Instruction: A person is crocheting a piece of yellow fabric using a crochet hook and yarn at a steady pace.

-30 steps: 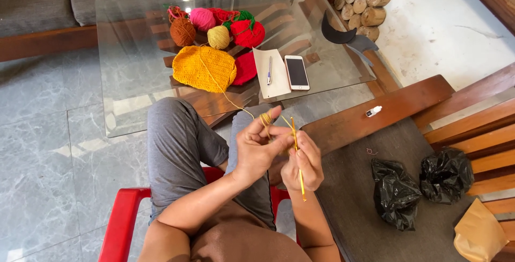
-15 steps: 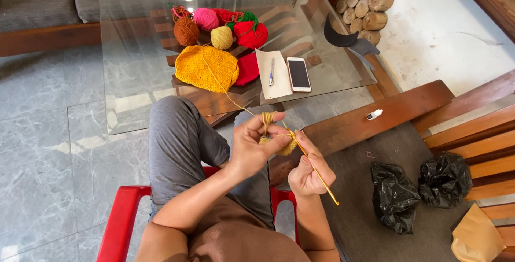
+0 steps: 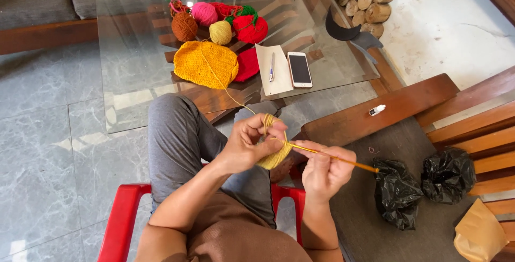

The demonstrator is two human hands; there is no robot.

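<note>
Yellow crochet piece is pinched in the left hand fingers; beside it, right hand fingers pinch the crochet hook.

Person seen from above: brown short-sleeved top, sleeves ending above the elbow, forearms bare. Grey trousers of a smooth, close-fitting cloth cover the legs to the knee, where they pass out of sight. Left hand and right hand are bare: no gloves, rings, watch or wristband visible on either one.
</note>
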